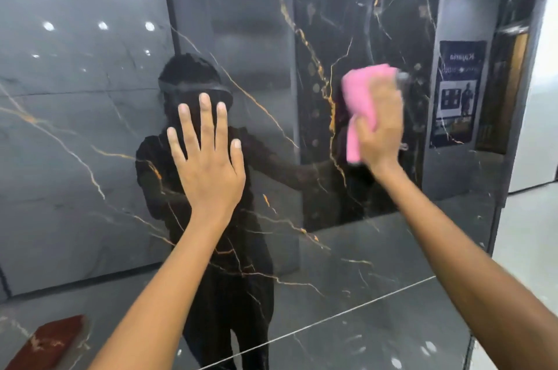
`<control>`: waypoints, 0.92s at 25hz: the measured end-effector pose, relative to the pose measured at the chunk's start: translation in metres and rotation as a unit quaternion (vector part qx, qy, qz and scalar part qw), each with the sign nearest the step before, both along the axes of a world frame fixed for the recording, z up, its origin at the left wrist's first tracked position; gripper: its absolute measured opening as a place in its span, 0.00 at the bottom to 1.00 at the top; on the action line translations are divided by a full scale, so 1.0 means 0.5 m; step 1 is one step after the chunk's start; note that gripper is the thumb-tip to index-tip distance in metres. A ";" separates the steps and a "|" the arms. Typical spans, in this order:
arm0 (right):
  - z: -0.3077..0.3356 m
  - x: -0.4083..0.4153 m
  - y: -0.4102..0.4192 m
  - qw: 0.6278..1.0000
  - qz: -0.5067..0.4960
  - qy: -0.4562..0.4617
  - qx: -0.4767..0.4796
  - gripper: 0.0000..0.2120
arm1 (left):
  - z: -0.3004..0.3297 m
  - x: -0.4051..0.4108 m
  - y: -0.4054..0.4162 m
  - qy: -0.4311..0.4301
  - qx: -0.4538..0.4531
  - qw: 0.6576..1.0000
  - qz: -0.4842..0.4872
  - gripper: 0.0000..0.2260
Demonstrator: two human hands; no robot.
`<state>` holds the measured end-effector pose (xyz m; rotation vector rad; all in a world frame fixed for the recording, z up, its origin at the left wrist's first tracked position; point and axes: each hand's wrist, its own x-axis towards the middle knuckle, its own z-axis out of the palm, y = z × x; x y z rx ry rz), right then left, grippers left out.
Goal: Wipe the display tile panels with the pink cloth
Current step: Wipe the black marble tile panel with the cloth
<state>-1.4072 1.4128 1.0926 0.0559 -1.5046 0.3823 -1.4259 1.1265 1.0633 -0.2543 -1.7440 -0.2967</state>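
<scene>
Pink cloth [367, 103], soft and bunched into a thick fold, pressed against glossy tile panel [271, 37] at about 2 o'clock in the view. Held there under right hand [381, 124], fingers curled over the fabric and blurred, one tail of cloth hanging down past the heel of the palm toward 5 o'clock. Left hand [208, 155] laid flat on the same panel near centre, slightly toward 9 o'clock, fingers straight and spread, gripping nothing. Panel surface dark, polished like a mirror, crossed by thin gold and white veins running diagonally from 12 o'clock down toward 4 o'clock. Mirrored in the sheen: a dark figure behind the left hand, round ceiling lights, a framed grey slab at 10 o'clock, a blue poster [457, 94] at 3 o'clock with reversed lettering. Thin pale joint line [332, 316] slanting across the lower part at 5 o'clock. Rust-red slab [45, 342] with pale veining, flat and rectangular, lying at 7 o'clock. Pale floor [528, 218] visible past the panel's right edge at 4 o'clock.
</scene>
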 end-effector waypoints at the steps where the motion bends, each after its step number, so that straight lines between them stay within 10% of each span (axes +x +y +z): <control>1: 0.048 -0.003 0.016 0.993 0.021 0.008 -0.119 0.30 | 0.004 -0.003 0.000 0.007 0.003 1.000 0.003 0.25; 3: 0.048 0.003 -0.041 0.986 0.020 0.010 -0.163 0.30 | 0.001 -0.005 0.001 0.007 0.008 1.000 0.008 0.25; 5: -0.052 0.017 -0.135 0.997 0.029 -0.054 0.050 0.27 | -0.001 -0.007 0.001 0.009 0.006 1.000 0.011 0.25; 9: -0.130 0.032 -0.156 0.876 0.021 -0.127 0.465 0.29 | 0.006 -0.002 0.000 0.019 0.006 1.000 0.005 0.24; 12: 0.087 0.008 -0.066 0.988 -0.019 -0.010 0.153 0.29 | 0.022 0.013 0.009 0.024 0.045 0.998 -0.034 0.23; 15: 0.176 0.019 -0.106 0.988 0.053 0.004 -0.143 0.32 | 0.115 0.030 0.017 0.068 0.051 0.994 -0.072 0.20; 17: 0.097 0.007 -0.168 0.992 0.026 0.010 0.121 0.34 | 0.229 0.032 0.014 0.103 0.044 0.991 -0.078 0.21; 20: 0.046 0.016 -0.147 0.868 -0.004 -0.053 0.494 0.30 | 0.380 0.013 -0.001 0.106 0.028 0.992 -0.061 0.24; 23: 0.215 -0.008 -0.018 0.958 -0.049 -0.021 0.283 0.30 | 0.398 -0.025 0.003 0.087 -0.007 0.996 0.002 0.26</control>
